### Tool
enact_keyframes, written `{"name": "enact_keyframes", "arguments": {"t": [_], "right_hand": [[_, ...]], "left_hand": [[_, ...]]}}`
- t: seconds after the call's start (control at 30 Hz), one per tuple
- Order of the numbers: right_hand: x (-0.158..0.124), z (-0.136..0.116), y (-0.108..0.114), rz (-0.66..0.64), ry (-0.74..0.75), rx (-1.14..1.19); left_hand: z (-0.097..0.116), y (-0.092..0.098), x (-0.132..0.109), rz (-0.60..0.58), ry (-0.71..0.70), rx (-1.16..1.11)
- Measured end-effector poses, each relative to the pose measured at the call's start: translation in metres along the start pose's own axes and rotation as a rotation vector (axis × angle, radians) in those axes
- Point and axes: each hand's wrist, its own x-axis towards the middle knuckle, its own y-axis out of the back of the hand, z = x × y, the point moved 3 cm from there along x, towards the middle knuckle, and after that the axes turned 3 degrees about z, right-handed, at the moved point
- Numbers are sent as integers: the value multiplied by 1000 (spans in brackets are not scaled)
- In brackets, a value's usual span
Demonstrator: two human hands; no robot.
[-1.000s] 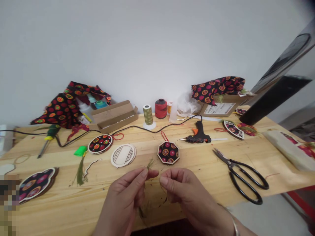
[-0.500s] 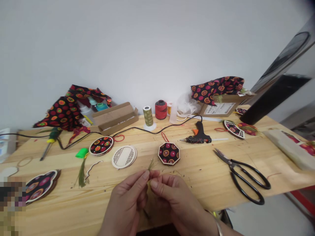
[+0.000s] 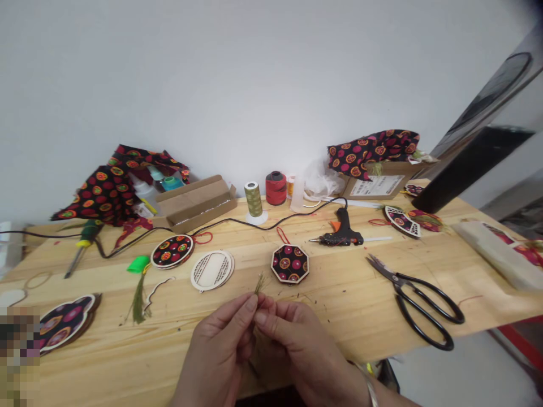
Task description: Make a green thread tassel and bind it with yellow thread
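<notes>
Over the near edge of the table, my left hand pinches a small bundle of olive-green threads between thumb and fingers, the loose ends sticking up. My right hand is closed at the same bundle, its thumb and fingertips touching the left fingers; the lower threads are mostly hidden. Just beyond the fingers lies an octagonal wooden-framed ornament with patterned fabric and a red loop. A bare round wooden ornament piece lies to its left. Farther left are a round fabric ornament and a green tassel.
Black-handled scissors lie at right, below a glue gun with its cord across the table. An olive thread spool and a red spool stand by the wall. A screwdriver and a cloud-shaped ornament lie left.
My fingertips have drawn closer together on the threads, the right thumb shifting slightly left. The table's things stay where they were; the view has shifted slightly.
</notes>
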Motion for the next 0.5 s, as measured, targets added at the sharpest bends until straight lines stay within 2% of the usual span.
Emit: {"name": "enact_keyframes", "arguments": {"t": [0.27, 0.5], "right_hand": [[-1, -4, -1, 18, 23, -56], [5, -4, 5, 98, 71, -270]], "left_hand": [[0, -1, -1, -29, 6, 3], [-2, -1, -1, -33, -2, 14]]}}
